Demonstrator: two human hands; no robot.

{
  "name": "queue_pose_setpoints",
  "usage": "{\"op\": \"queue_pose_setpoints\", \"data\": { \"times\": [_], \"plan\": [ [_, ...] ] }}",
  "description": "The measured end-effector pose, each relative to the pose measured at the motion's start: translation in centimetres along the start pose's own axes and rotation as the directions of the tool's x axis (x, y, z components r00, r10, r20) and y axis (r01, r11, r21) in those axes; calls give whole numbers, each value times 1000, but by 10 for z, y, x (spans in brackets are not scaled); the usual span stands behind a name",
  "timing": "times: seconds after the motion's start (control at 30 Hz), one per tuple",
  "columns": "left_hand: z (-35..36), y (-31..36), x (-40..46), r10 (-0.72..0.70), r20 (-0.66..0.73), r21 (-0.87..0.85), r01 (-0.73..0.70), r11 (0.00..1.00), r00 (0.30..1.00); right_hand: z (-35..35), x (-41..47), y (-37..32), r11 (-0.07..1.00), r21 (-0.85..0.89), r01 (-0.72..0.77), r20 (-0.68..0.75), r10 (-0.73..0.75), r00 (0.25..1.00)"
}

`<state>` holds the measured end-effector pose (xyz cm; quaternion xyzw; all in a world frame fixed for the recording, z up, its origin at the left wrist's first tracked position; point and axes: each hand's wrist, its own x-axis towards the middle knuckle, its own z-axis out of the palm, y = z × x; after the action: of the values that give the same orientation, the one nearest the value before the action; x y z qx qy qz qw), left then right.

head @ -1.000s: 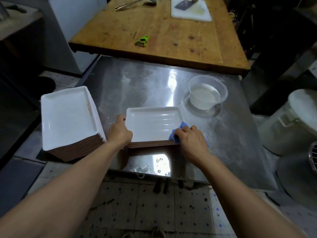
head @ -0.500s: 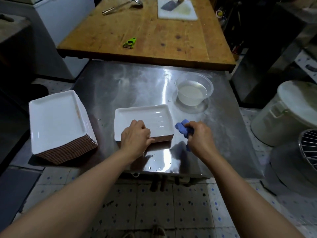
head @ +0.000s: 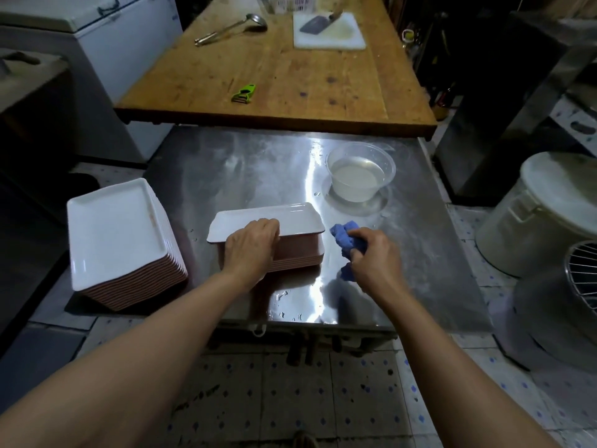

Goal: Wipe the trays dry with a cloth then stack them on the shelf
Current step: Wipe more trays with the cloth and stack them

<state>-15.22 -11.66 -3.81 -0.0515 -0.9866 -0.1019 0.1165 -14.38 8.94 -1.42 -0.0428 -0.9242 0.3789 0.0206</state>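
A white rectangular tray (head: 290, 218) tops a short stack with brown undersides (head: 300, 253) on the steel table (head: 245, 169). Its near edge is tilted up off the stack, and my left hand (head: 250, 250) grips that edge with the fingers curled over the rim. My right hand (head: 374, 253) is beside the stack's right end and holds a bunched blue cloth (head: 345, 237) off the tray. A taller stack of white trays (head: 109, 234) stands at the table's left edge, overhanging it.
A clear plastic bowl of cloudy water (head: 360, 171) stands at the back right of the steel table, with water drops near the front edge. Behind is a wooden table (head: 290, 76) with a green peeler (head: 244, 93), ladle and cutting board. A white lidded bucket (head: 542, 215) sits at right.
My right hand has drawn the blue cloth off the tray to the right. My left hand shifted to the tray's near edge and has tipped that edge up off the stack.
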Motion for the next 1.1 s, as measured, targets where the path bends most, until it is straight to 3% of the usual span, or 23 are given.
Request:
{"op": "queue_pose_setpoints", "data": {
  "times": [0.13,0.27,0.37,0.53,0.63,0.77,1.0,1.1],
  "plan": [
    [-25,0,13,-27,-48,-2,27,1000,998,-10,-3,-16,998,49,34,-37,-32,999],
    [-59,3,11,-140,-129,-242,105,964,982,-26,-7,-46,985,129,111,-156,-91,984],
    [-87,6,3,-261,-148,-521,149,840,954,-38,-11,-76,965,176,194,-242,-148,959],
    [-124,8,-8,-390,-85,-755,196,626,917,-48,-17,-134,893,220,392,-329,-311,892],
    [-141,9,-17,-414,-70,-813,188,551,908,-46,-22,-165,849,186,494,-353,-411,840],
    [-159,10,-28,-454,-50,-867,187,462,890,-36,-23,-190,859,31,511,-325,-475,818],
    [-182,11,-41,-525,38,-961,175,213,850,-27,-32,-205,788,42,614,-283,-580,764],
    [-186,11,-44,-538,76,-982,156,106,840,-30,-28,-198,804,53,592,-297,-553,778]
  ]
}}
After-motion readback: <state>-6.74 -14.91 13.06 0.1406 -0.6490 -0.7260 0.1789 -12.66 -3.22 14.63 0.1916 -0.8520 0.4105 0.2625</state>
